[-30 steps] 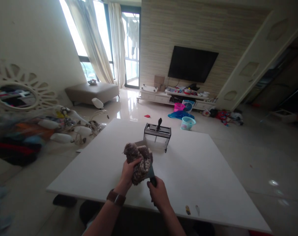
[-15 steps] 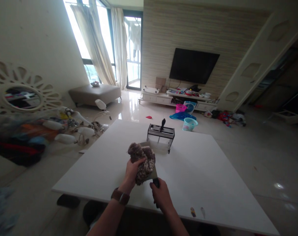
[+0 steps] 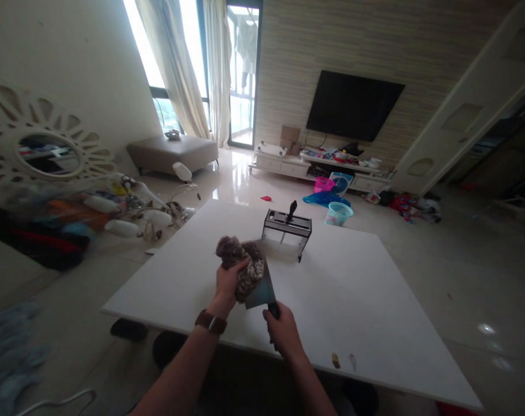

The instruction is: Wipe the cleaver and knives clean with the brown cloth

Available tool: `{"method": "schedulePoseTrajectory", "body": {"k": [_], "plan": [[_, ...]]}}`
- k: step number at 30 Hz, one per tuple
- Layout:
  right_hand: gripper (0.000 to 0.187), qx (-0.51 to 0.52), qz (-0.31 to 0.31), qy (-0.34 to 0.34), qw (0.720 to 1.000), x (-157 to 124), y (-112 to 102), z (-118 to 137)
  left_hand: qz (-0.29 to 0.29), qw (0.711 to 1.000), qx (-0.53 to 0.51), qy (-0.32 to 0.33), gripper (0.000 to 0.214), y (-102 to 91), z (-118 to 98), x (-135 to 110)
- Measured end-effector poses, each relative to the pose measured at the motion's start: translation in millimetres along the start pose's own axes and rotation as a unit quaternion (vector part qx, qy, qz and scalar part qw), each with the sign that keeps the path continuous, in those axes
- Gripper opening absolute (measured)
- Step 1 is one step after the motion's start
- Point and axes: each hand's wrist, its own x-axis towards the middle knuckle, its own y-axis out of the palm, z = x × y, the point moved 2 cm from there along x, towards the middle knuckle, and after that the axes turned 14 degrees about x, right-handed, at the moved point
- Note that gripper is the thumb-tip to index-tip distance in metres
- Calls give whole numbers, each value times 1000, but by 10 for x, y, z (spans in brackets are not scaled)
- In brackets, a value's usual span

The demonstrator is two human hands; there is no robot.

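Observation:
A brown and white fluffy cloth (image 3: 248,276) is bunched in my left hand (image 3: 228,287), its fingers closed round it. The cloth lies against the broad blade of a cleaver (image 3: 262,290) and hides part of that blade. My right hand (image 3: 284,329) is wrapped round the cleaver's black handle, near the table's front edge. Beyond both hands a knife block (image 3: 287,231) with clear sides and a dark top stands on the white table (image 3: 344,289). One black handle sticks up out of its top.
Two small items, one a yellow and black piece (image 3: 335,361), lie by the table's front right edge. Past the table are a light blue basket (image 3: 338,215), a pink basket (image 3: 324,185) and a blue plastic bag (image 3: 326,199). A white lamp fixture (image 3: 158,216) lies at the left.
The cloth has shifted left and towards the handle end, so more of the cleaver's blade shows. My view has tilted slightly. Both hands keep their hold.

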Motion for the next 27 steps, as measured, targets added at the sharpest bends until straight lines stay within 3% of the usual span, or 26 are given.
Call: {"method": "schedulePoseTrajectory", "body": {"k": [3, 5, 8, 12, 15, 27], "plan": [[15, -17, 5, -21, 1000, -32, 1, 44, -55, 997, -37, 32, 40, -60, -93, 86], [16, -20, 3, -29, 999, -48, 1, 66, -61, 996, -42, 44, 42, -86, -125, 113], [17, -22, -10, -31, 999, -54, -4, 74, -14, 999, -25, 38, 41, -86, -125, 89], [18, -31, -20, -26, 999, -45, -12, 52, 99, 995, 27, -7, 43, -36, -65, -17], [18, -39, -12, -33, 999, -35, -42, 60, 125, 991, 36, -22, 46, -8, -41, -70], [23, -132, 37, -86, 987, -66, -191, 253, -37, 995, -82, 42, 30, -186, -217, 129]]}}
